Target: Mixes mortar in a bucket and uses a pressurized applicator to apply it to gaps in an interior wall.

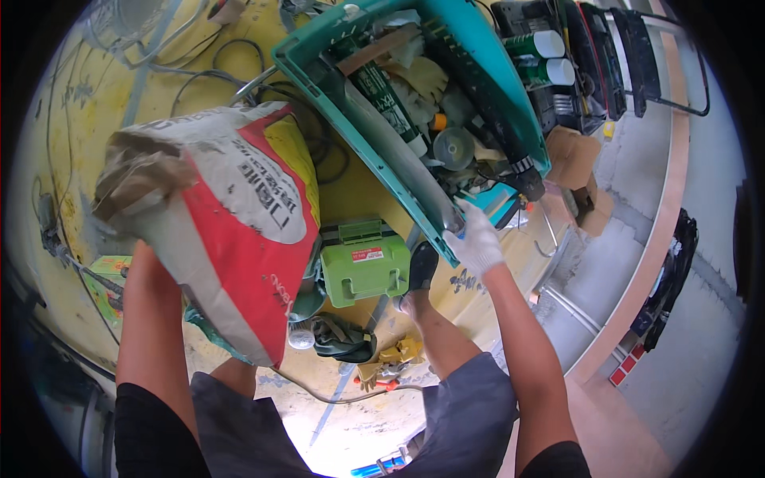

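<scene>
A red, white and yellow paper bag (247, 239) with a crumpled brown end fills the left. My left forearm reaches up behind it; that hand is hidden. My right hand (474, 239), in a white glove, grips the lower end of a teal plastic crate (319, 72). The crate holds green cartridges (386, 107), a brown strip (378, 52), a pale glove (422, 76), a clear round container (453, 150) and a long dark tool (514, 159). A green plastic case (362, 271) sits between bag and crate.
Cables (231, 68) lie on the yellow floor covering (111, 95). Black cases (590, 56), cardboard boxes (574, 159) and a wooden edge strip (653, 263) are at right. A dark pouch (343, 338) and yellow gloves (398, 358) lie near my legs and dark-shoed foot (422, 267).
</scene>
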